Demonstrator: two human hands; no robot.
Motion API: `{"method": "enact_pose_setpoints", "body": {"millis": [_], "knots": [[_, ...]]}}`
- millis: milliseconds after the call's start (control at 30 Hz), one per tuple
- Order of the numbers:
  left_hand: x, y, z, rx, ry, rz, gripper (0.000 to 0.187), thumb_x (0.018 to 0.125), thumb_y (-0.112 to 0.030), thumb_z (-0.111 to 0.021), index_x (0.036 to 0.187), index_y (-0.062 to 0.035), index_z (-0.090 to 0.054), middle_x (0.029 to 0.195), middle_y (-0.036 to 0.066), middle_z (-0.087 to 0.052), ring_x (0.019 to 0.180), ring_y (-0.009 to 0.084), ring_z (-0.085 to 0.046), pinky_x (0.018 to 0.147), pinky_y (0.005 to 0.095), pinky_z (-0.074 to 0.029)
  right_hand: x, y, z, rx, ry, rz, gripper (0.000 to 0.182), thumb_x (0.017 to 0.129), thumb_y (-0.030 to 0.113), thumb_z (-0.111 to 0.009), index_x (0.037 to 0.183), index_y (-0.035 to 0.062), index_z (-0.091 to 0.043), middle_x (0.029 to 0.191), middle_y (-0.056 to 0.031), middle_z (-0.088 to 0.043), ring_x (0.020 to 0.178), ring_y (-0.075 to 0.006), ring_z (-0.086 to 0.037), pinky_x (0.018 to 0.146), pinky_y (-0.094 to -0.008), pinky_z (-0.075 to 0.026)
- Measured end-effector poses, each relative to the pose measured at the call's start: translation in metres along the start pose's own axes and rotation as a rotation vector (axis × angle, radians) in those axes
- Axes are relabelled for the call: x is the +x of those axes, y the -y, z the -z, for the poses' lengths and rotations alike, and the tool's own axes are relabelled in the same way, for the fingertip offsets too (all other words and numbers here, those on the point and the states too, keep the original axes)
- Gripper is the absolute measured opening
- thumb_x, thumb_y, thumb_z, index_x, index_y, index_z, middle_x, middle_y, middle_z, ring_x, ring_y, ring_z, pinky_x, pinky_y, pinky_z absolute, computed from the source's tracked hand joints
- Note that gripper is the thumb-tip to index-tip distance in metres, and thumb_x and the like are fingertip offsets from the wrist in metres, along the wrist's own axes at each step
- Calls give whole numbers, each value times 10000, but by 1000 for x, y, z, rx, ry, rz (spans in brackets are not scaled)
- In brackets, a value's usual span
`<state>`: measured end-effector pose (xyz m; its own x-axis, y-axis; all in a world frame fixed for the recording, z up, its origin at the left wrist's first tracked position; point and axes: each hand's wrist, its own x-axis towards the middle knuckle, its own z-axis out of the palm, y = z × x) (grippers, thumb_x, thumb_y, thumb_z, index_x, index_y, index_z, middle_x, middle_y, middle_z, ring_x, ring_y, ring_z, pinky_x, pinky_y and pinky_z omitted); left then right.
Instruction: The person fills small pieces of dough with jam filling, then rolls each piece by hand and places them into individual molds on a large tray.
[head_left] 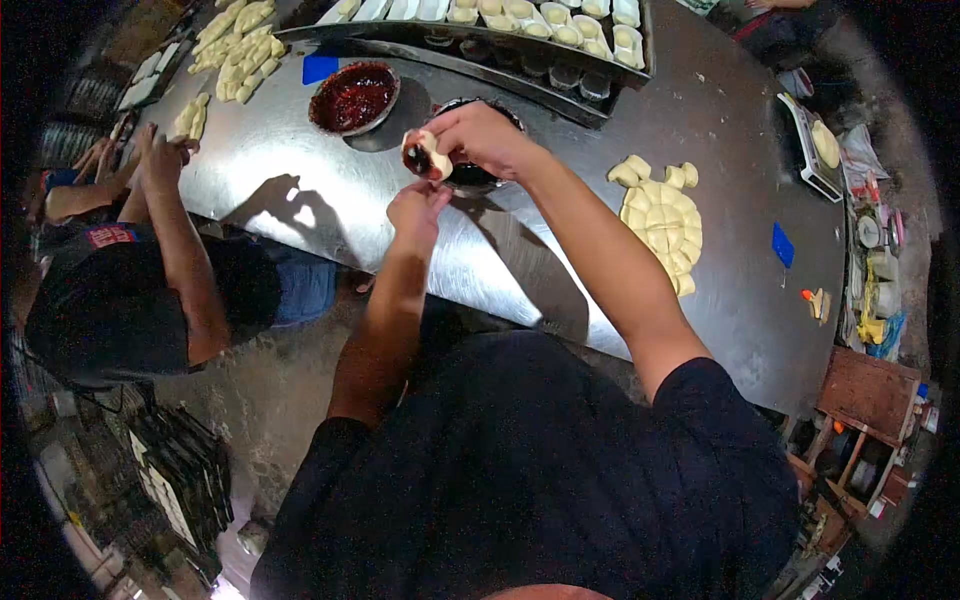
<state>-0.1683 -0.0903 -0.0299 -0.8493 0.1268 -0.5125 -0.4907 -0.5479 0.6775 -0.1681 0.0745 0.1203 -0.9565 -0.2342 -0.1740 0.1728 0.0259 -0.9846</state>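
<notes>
A piece of pale dough (437,158) with dark red filling on its open face is held up over the metal table (465,250). My right hand (482,138) grips it from the upper right, fingers bent round its edge. Just below, my left hand (418,208) has its fingers pressed together at the dough's lower edge. Behind my right hand is a bowl (470,178) with dark contents, partly hidden by the hand. To its left stands a bowl of red filling (354,98).
Dough pieces (663,222) lie right of my right arm. A tray of filled cups (560,30) stands at the back. Blue scrapers (782,245) (320,69) rest on the table. At left a co-worker (130,270) handles dough (191,117). A scale (818,150) stands at right.
</notes>
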Motion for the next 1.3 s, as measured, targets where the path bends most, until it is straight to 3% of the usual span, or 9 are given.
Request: {"method": "enact_pose_setpoints", "body": {"millis": [133,200,267,400,467,800,900,1000,1300], "knots": [[-24,-57,-22,461,-218,-152,378,970,-310,-485,1217,-26,-461,1120,163,-547,984,257,-552,810,472,-546,-50,28,30,954,252,-59,343,930,114,-514,1179,-114,-574,1114,-209,-658,998,-264,-673,893,-383,-544],[-87,-86,-65,344,187,-57,575,1012,-473,-348,1374,-27,-383,1250,199,-542,1121,327,-574,978,521,-450,-76,31,30,984,231,-55,334,945,129,-500,1157,-115,-586,1070,-205,-671,963,-263,-685,866,-370,-556],[-139,-101,-102,212,546,308,592,1024,-454,-337,1341,41,-409,1264,216,-549,1172,340,-566,991,511,-464,-99,24,26,836,101,-53,380,989,207,-490,1198,-102,-564,1056,-188,-674,946,-258,-691,847,-351,-561],[-148,-71,-115,128,372,152,523,1046,-345,-344,1205,125,-510,1198,221,-609,1076,316,-625,970,418,-522,-127,6,46,60,-151,-20,154,931,108,-591,1020,38,-696,1055,-74,-664,872,-217,-653,775,-311,-530],[-157,-60,-127,109,382,156,484,1041,-322,-375,1211,111,-509,1172,210,-614,1046,296,-628,932,396,-530,-144,15,55,-1106,-814,636,117,818,96,-685,924,77,-727,924,-44,-627,800,-230,-583,721,-343,-478],[-218,-37,-190,146,421,-137,285,895,80,-490,1171,65,-557,1078,196,-640,934,266,-668,774,353,-577,-226,51,26,-672,-816,581,253,721,134,-757,919,30,-638,927,-116,-599,867,-282,-598,727,-383,-488],[-236,-33,-201,215,479,47,287,923,14,-542,1203,62,-584,1066,143,-658,903,216,-675,789,294,-554,-232,44,30,-552,-832,450,224,709,88,-740,872,40,-594,934,-132,-589,873,-295,-597,727,-382,-490],[-224,-32,-191,269,615,-48,316,948,-67,-582,1239,57,-578,1052,123,-674,908,193,-678,763,263,-539,-238,37,18,-931,-855,890,265,695,19,-764,925,43,-634,924,-92,-609,832,-220,-607,698,-314,-510],[-233,-24,-190,422,661,33,304,1010,-235,-524,1048,26,-675,851,16,-641,707,73,-555,651,228,-461,-243,30,15,-837,-1022,770,252,696,-47,-714,920,40,-638,856,-92,-601,747,-196,-596,628,-304,-493]]}}
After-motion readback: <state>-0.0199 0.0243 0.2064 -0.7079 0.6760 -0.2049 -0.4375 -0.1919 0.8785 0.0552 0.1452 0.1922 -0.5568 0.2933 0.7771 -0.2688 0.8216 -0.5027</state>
